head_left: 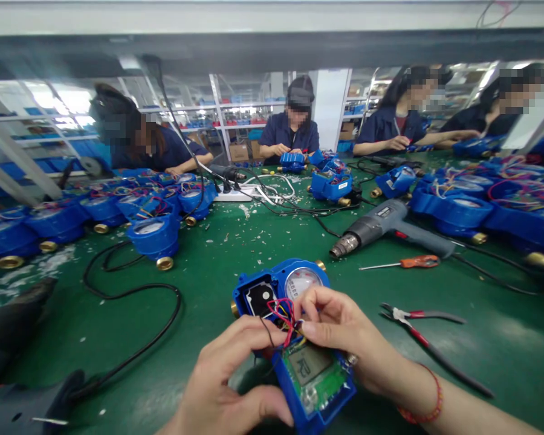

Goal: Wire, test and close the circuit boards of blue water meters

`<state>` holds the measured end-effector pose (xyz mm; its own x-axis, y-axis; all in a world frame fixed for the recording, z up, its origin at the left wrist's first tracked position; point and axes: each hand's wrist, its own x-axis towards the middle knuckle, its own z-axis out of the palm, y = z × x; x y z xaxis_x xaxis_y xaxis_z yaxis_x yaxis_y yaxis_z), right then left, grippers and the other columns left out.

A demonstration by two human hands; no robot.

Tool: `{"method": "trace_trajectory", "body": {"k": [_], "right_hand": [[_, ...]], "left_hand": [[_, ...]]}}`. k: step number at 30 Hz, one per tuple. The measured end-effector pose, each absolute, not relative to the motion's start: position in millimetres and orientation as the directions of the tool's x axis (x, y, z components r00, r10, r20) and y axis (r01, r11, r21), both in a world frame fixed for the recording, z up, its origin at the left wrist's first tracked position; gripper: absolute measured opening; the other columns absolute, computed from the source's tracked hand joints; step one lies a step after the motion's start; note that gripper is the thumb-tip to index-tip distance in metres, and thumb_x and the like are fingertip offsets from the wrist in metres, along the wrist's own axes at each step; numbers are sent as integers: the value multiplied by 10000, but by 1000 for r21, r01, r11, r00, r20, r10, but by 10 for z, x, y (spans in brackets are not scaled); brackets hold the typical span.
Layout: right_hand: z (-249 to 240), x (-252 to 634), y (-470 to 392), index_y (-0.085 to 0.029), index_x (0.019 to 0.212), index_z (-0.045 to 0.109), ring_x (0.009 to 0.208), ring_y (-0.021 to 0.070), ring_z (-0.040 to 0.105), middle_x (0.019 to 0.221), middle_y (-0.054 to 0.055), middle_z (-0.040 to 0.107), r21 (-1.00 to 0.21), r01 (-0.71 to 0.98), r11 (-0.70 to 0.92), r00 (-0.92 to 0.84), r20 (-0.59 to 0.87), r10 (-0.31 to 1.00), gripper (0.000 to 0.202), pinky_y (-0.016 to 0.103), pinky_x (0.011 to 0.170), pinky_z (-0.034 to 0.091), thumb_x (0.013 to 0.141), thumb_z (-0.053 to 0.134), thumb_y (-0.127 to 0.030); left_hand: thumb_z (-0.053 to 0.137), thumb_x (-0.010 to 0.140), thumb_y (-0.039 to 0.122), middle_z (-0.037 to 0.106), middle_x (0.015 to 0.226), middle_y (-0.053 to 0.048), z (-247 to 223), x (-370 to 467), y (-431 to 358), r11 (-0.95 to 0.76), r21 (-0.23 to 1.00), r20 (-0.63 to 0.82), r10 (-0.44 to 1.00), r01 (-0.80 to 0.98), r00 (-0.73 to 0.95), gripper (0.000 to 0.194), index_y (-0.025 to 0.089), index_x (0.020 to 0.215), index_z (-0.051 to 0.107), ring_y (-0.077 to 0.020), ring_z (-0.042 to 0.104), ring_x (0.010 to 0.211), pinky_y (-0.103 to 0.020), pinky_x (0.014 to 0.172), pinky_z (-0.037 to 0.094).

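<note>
In front of me a blue water meter (306,279) lies on the green bench, its square compartment uncovered and a black part inside. Red, yellow and black wires (283,311) run from it to a blue display housing (315,386) with a green circuit board and a small screen. My left hand (236,368) grips the housing's left edge, thumb low on its side and fingers by the wires. Above the board, my right hand (333,320) pinches the wires between thumb and fingers. The exact wire ends are hidden by the fingertips.
A heat gun (381,226), an orange-handled screwdriver (417,261) and cutting pliers (428,338) lie to the right. Several blue meters (156,235) line both sides. A black cable (172,302) curves at left near another dark tool (27,399). Co-workers (290,124) sit opposite.
</note>
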<state>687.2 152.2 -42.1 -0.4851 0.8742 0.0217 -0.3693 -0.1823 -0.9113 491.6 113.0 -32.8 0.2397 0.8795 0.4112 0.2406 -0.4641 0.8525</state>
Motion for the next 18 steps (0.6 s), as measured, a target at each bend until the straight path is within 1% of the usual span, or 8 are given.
{"method": "trace_trajectory", "body": {"k": [3, 5, 8, 9, 11, 14, 16, 18], "right_hand": [[-411, 6863, 1494, -161, 694, 545, 756, 133, 495, 839, 31, 564, -922, -371, -108, -453, 78, 888, 341, 233, 703, 399, 860, 628, -447], [-424, 6857, 1464, -165, 733, 592, 874, 180, 543, 898, 67, 578, -918, -393, -59, -435, 129, 891, 455, 279, 811, 435, 944, 434, -536], [-484, 6876, 1419, -224, 1014, 591, 955, 230, 591, 1083, 90, 571, -903, -429, 9, -437, 216, 873, 510, 355, 839, 491, 935, 309, -642], [-515, 6889, 1409, -252, 1135, 549, 995, 253, 596, 1166, 100, 550, -912, -401, 92, -434, 277, 857, 529, 374, 835, 506, 910, 331, -678], [-586, 6913, 1400, -285, 1324, 420, 1120, 312, 560, 1309, 130, 475, -883, -252, 397, -421, 469, 776, 644, 402, 862, 515, 845, 448, -714], [-665, 6922, 1397, -310, 1442, 272, 1240, 339, 482, 1395, 153, 383, -604, 3, 797, -474, 701, 533, 806, 393, 908, 506, 788, 677, -552], [-662, 6918, 1387, -334, 1462, 233, 1187, 278, 532, 1357, 137, 425, -453, 94, 886, -527, 733, 431, 798, 332, 870, 518, 817, 704, -351], [-618, 6925, 1373, -308, 1464, 250, 1078, 202, 590, 1247, 106, 532, -428, 174, 887, -516, 728, 452, 705, 275, 856, 507, 868, 613, -208]], "left_hand": [[856, 598, 403, 701, 856, -2, -373, 4935, 1108, -378, 906, 346, 921, 190, 179, 352, 305, 915, 741, -163, 633, 794, -183, 718, 494], [847, 602, 450, 675, 846, -5, -396, 4952, 1100, -276, 955, 263, 957, 111, 122, 360, 266, 887, 729, -157, 611, 770, -188, 702, 490], [859, 573, 488, 651, 782, -4, -410, 4989, 1111, -72, 996, 75, 996, -58, 52, 440, 213, 872, 689, -145, 592, 699, -203, 659, 491], [868, 552, 497, 642, 742, 0, -409, 5001, 1119, -19, 993, 24, 999, -113, 38, 475, 201, 867, 672, -137, 584, 660, -203, 630, 486], [864, 549, 515, 612, 660, 12, -402, 5016, 1139, 38, 980, -31, 999, -196, 38, 482, 178, 810, 638, -119, 560, 586, -197, 573, 468], [808, 614, 567, 587, 617, 18, -384, 5010, 1173, 92, 956, -83, 996, -279, 41, 478, 166, 780, 607, -99, 523, 527, -191, 519, 443], [800, 618, 580, 591, 613, 16, -368, 5004, 1193, 122, 945, -118, 993, -303, 29, 491, 161, 775, 598, -87, 504, 510, -180, 499, 428], [819, 586, 578, 583, 584, 16, -355, 5016, 1193, 122, 952, -114, 992, -281, 46, 503, 155, 727, 586, -82, 490, 485, -176, 473, 413]]}}
